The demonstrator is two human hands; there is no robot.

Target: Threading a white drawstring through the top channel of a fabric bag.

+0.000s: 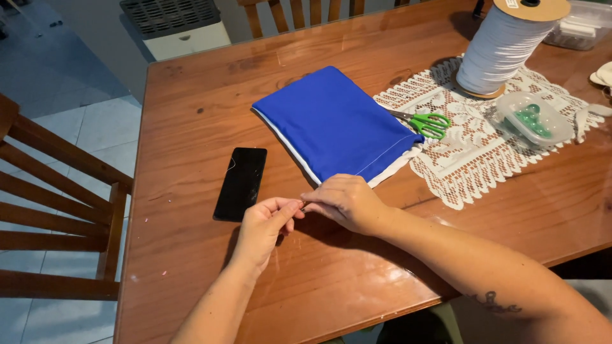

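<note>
Blue folded cloth [335,124] by left hand [262,224] and right hand [344,200], fingertips pinched together on something tiny.

Thing pinched between both hands too small to tell; spool [510,38] top cut off.

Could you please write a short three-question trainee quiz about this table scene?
1. True or false: the scissors lie on the lace mat.
2. Which lies nearest the left hand? A) phone B) spool C) plastic box
3. What colour is the folded cloth beside the right hand?

Key: 1 true. 2 A. 3 blue, with a white edge.
</note>
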